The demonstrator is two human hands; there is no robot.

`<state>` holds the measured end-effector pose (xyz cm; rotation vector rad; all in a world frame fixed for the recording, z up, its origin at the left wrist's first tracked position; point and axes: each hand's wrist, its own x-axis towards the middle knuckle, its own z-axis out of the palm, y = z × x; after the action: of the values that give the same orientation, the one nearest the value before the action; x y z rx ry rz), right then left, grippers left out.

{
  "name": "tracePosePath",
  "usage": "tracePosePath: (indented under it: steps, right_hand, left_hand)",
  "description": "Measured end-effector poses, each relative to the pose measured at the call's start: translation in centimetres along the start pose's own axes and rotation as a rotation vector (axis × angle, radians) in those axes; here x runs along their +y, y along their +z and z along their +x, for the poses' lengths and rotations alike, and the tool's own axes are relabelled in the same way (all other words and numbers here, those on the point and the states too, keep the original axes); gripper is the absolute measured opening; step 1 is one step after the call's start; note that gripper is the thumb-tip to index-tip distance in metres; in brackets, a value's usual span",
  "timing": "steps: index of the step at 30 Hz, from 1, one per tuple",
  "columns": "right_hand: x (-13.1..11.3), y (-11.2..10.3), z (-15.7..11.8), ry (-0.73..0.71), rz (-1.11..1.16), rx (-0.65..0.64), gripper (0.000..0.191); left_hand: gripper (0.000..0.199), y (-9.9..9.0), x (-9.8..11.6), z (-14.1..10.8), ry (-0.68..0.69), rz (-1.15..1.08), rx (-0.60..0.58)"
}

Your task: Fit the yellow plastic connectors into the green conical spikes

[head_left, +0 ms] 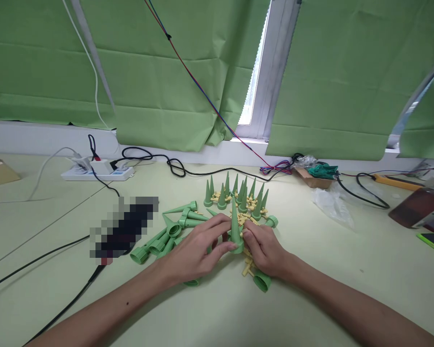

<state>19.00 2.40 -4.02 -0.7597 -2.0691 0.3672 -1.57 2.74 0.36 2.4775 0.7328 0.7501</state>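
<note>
Your left hand [198, 248] pinches the green cone [235, 225] upright; your right hand [266, 246] curls just beside it, holding what, I cannot tell. Uneven pushing may tip the cone onto the yellow pieces [248, 264].

green blinds [332, 77], white power strip [97, 176], looping black cable [206, 174], clear plastic bag [332, 207]

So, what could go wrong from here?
The green cone in the left hand could tilt or slip if the right hand, closed against its side, pushes hard. The standing green cones just beyond might topple if bumped. The loose cone lying near the right wrist could roll if brushed.
</note>
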Motion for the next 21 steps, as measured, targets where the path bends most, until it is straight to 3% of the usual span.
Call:
tracePosePath:
  steps: [13, 21]
  right_hand:
    - [0.08, -0.11, 0.16, -0.011, -0.088, -0.008, 0.027]
    - [-0.06, -0.12, 0.43, -0.036, -0.173, 0.045, 0.027]
  left_hand:
    - [0.017, 0.07, -0.4, 0.06, 0.075, 0.082, 0.019]
    - [0.021, 0.4, -0.39, 0.27, -0.042, 0.032, 0.087]
